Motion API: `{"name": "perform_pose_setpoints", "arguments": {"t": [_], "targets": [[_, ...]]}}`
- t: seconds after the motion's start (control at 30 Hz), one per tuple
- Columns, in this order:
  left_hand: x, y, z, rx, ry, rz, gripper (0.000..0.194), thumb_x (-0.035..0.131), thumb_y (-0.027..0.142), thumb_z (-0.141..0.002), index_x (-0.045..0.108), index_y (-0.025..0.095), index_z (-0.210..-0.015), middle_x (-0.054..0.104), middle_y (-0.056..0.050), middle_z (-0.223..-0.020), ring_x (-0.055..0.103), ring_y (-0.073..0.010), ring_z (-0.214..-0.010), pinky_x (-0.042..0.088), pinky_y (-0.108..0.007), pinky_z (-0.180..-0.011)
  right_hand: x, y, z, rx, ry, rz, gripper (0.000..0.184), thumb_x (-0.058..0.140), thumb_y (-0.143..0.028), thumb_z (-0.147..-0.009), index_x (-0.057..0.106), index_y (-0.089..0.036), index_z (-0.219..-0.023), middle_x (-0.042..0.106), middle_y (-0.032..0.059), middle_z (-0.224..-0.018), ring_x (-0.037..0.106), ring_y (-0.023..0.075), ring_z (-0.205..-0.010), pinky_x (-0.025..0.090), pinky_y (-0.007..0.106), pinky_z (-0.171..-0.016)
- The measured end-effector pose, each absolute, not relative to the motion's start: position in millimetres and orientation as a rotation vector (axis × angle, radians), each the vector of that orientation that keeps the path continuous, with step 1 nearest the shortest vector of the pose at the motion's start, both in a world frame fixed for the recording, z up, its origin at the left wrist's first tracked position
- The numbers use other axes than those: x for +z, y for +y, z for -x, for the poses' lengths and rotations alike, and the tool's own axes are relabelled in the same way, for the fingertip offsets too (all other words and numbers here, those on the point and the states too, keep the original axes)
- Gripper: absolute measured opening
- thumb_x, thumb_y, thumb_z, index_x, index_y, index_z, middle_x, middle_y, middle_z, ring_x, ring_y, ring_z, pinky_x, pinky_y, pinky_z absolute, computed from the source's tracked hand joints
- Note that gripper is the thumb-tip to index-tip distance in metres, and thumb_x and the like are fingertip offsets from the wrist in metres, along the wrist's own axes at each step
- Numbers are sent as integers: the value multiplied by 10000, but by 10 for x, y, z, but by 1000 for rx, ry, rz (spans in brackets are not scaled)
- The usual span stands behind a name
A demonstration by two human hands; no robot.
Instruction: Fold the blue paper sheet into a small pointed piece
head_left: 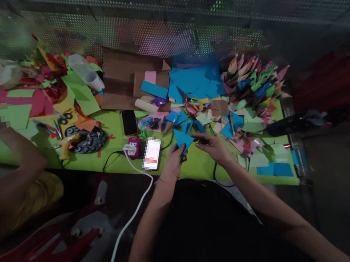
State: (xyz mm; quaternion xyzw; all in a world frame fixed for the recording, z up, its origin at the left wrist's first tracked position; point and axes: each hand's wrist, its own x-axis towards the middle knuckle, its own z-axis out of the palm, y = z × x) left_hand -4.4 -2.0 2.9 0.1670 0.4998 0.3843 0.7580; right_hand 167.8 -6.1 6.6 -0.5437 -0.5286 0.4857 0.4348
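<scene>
My left hand pinches the lower edge of a folded blue paper piece over the green table. Just right of that paper, my right hand has its fingers curled, thumb and forefinger reaching towards the paper's right corner; I cannot make out whether it grips anything. A lit phone lies directly left of my left hand.
Blue paper sheets, a heap of folded paper cones, paper scraps, a dark phone, a pink charger with a white cable, scissors and a clear cup cover the table. Another person's arm is on the left.
</scene>
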Motion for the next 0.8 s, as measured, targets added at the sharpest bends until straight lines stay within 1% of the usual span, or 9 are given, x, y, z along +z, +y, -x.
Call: {"name": "perform_pose_setpoints", "arguments": {"t": [0.1,0.27,0.37,0.43,0.5,0.57,0.6,0.7,0.8], "targets": [[16,-15,26,808,1042,-320,327,843,331,-660,574,171,-755,473,75,-548,390,-34,-461,271,-167,-461,55,-42,-1668,1176,-1385,1385,168,705,-362,-792,775,-255,-901,756,42,-916,681,219,-886,516,370,-822],[-9,-8,9,782,1004,-328,288,798,342,-713,569,178,-775,444,84,-513,334,-30,-404,211,-167,-416,74,-12,-1655,1165,-1449,1396,174,739,-392,-770,775,-254,-870,738,41,-880,670,222,-857,525,376,-815],[-34,-13,48,776,1036,-388,248,715,392,-802,634,181,-906,523,50,-556,385,-51,-417,271,-181,-433,58,30,-1700,1050,-1480,1438,173,762,-431,-750,774,-265,-800,707,53,-939,648,239,-955,514,389,-864],[-52,-16,95,837,1149,-474,312,609,441,-886,662,199,-1074,648,-9,-707,517,-92,-514,390,-212,-506,29,69,-1745,996,-1421,1494,222,783,-471,-720,761,-254,-766,688,63,-966,634,248,-974,507,399,-866],[-58,-18,139,900,1285,-584,368,510,460,-945,663,211,-1167,723,-71,-956,649,-149,-739,500,-272,-675,-2,101,-1776,1054,-1303,1540,290,804,-508,-679,745,-237,-766,684,55,-893,629,237,-889,505,391,-812],[-37,-21,159,901,1367,-673,383,489,472,-958,685,200,-1144,717,-103,-1140,672,-203,-971,515,-334,-863,-23,116,-1772,1168,-1158,1559,351,820,-536,-637,731,-226,-777,679,29,-789,611,211,-789,494,364,-749],[-15,-23,156,880,1372,-708,376,511,477,-949,699,196,-1113,712,-108,-1178,661,-224,-1039,500,-355,-928,-27,116,-1757,1212,-1094,1561,373,826,-545,-619,725,-223,-778,678,19,-760,601,200,-763,486,351,-731],[74,-21,107,827,1290,-818,295,620,447,-889,717,204,-1027,736,-84,-1111,649,-247,-1055,481,-378,-983,-13,99,-1680,1282,-974,1544,399,841,-548,-585,714,-221,-773,685,7,-749,591,180,-738,476,330,-717],[132,3,56,855,1243,-945,233,616,389,-878,710,206,-989,739,-63,-1039,647,-236,-1003,489,-382,-967,24,85,-1613,1333,-961,1526,403,853,-538,-568,703,-220,-765,676,3,-737,591,174,-724,478,329,-714]]}}
